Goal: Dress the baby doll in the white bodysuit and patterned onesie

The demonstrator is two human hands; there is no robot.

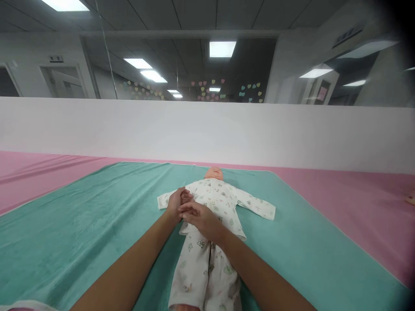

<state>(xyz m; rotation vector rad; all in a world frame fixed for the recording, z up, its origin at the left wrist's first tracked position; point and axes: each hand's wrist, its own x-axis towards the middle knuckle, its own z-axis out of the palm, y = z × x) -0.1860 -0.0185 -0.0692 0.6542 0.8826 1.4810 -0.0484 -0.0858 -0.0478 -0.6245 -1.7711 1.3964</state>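
Observation:
A baby doll (214, 173) lies on its back on a teal towel (97, 224), dressed in a white printed sleepsuit (207, 263). My left hand (177, 203) grips the sleepsuit's left-side sleeve near the doll's shoulder, fingers curled. My right hand (201, 218) reaches across the doll's chest and meets the left hand at that sleeve, fingers closed on the cloth. The other sleeve (259, 207) lies spread out flat to the right.
The towel lies on a pink padded surface (356, 203). A low white wall (207, 129) runs behind it with glass above. Something small and skin-coloured (411, 198) shows at the right edge.

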